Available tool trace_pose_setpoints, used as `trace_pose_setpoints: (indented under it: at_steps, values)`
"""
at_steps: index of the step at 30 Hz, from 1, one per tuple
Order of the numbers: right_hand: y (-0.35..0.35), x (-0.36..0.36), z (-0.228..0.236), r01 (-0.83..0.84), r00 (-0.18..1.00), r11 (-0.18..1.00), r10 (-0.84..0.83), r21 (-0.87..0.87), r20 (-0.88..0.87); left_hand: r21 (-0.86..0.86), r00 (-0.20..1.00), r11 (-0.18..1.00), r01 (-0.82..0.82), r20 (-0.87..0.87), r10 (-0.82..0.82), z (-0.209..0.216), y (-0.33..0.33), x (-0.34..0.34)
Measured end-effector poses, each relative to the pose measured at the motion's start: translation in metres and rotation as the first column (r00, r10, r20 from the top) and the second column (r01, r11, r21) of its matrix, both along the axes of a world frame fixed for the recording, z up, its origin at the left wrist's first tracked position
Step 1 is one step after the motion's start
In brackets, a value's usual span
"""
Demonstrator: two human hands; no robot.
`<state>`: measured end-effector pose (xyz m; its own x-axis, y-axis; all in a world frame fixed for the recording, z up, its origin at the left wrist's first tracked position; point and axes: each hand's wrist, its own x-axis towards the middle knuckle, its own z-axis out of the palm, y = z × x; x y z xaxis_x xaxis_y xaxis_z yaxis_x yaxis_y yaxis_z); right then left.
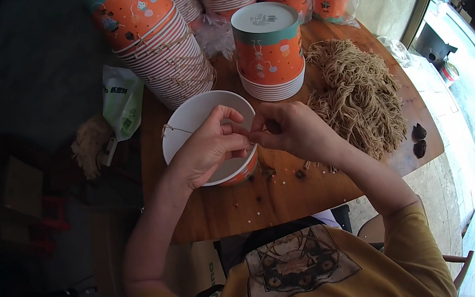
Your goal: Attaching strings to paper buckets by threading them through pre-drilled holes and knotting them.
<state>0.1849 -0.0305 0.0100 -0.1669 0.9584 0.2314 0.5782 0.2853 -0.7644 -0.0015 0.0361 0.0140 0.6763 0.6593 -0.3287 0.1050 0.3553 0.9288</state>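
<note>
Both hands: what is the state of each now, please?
Left hand: curled over the bucket; grip cannot be told.
Right hand: pinched closed; anything held cannot be told.

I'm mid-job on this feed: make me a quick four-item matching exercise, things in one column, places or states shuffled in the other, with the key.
Things
1. open bucket
2. short stack
3. tan string heap
4. tall stack

Places or states
A. in a loose tangle, right of the short stack
B. standing unwrapped, left of the short stack
C. white inside showing, left hand over it
D. topped by an upside-down bucket with its base facing up

Pairs: 1-C, 2-D, 3-A, 4-B
</note>
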Motion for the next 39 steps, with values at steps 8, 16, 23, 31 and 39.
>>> trace_pose_setpoints:
  at_steps: [8,16,23,31,39]
  values:
    - [0.014,0.003,-0.024,-0.124,0.962,0.988,0.097,-0.093,-0.256,-0.114,0.995,0.993,0.017,0.102,-0.005,0.0,0.002,-0.006]
    - [0.012,0.001,-0.02,-0.139,0.95,0.983,0.098,-0.121,-0.298,-0.033,0.991,0.998,0.046,0.129,-0.042,-0.006,0.0,-0.007]
    - [0.014,0.005,-0.024,-0.221,0.892,0.959,0.126,-0.177,-0.434,0.022,0.996,0.997,0.072,0.057,-0.073,0.001,-0.003,-0.009]
    - [0.009,0.003,-0.013,-0.176,0.935,0.972,0.117,-0.153,-0.335,0.136,0.99,0.988,0.07,-0.131,-0.052,0.006,-0.008,-0.007]
    - [0.006,0.007,-0.003,-0.121,0.989,0.993,0.121,0.011,-0.081,0.022,0.982,0.988,0.153,-0.115,-0.15,0.002,0.008,-0.007]
